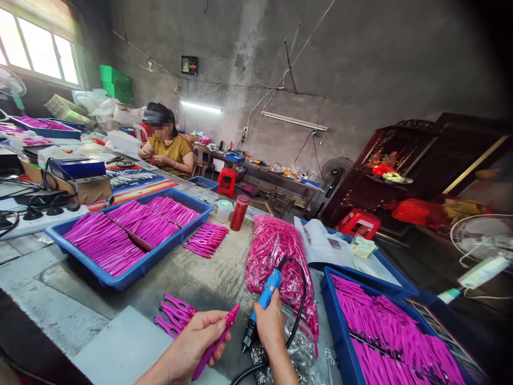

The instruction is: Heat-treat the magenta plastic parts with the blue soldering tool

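My left hand [200, 334] is closed around a slim magenta plastic tool with a pointed tip [231, 316], its tip slanting up to the right. In my right hand [270, 321] is a blue electric screwdriver [269, 289], its black nose and thin bit pointing down to the left, apart from the magenta piece. A black cord [303, 283] loops from its top end. Several similar magenta tools [173, 313] lie just behind my left hand. Beneath the screwdriver, a clear plastic bag [298, 342] holds small metal parts, too small to name.
Blue trays of magenta pieces stand left [160, 262] and right [329, 315]. A bag of pink parts [272, 246], a red bottle [239, 213] and a row of magenta tools [206, 238] sit farther back. A pale board [116, 347] lies front left. Across the table sits another person [172, 152].
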Demonstrator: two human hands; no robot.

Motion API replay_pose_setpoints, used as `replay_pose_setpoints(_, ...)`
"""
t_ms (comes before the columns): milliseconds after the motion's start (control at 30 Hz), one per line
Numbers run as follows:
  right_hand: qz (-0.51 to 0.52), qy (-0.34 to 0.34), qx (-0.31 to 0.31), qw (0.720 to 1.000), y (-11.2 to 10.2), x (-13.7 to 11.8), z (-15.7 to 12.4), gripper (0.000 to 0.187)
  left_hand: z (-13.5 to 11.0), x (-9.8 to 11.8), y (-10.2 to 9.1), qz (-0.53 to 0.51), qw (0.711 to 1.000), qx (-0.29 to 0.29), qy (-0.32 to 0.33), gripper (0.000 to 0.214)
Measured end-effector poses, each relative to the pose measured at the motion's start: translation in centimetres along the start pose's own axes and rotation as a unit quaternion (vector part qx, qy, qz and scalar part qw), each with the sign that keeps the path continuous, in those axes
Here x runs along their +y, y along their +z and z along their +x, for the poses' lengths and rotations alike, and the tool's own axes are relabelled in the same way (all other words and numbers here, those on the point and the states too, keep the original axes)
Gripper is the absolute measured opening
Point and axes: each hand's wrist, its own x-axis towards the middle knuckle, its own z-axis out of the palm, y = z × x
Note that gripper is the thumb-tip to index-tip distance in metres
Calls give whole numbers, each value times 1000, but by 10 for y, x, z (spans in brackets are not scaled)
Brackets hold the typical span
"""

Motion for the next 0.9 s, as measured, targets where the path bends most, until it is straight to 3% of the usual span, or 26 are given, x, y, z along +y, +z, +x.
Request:
replay_pose_setpoints(300,-90,-41,-28,995,-2,-4,-6,67,-4,1,1,-47,999,6,0,52)
replay_pose_setpoints(467,-105,-91,9,990,-3,-9,-5,63,-6,2,3,-65,998,-2,2,51)
replay_pose_setpoints(667,119,-122,48,984,-10,-8,-17,52,-8,4,4,-81,997,-13,12,47)
replay_pose_setpoints(767,217,-91,25,972,-9,-5,-42,40,-9,4,5,-92,996,-7,22,45)
replay_pose_setpoints(900,299,-114,-30,947,7,0,-83,36,-4,-2,10,-119,989,36,79,41)
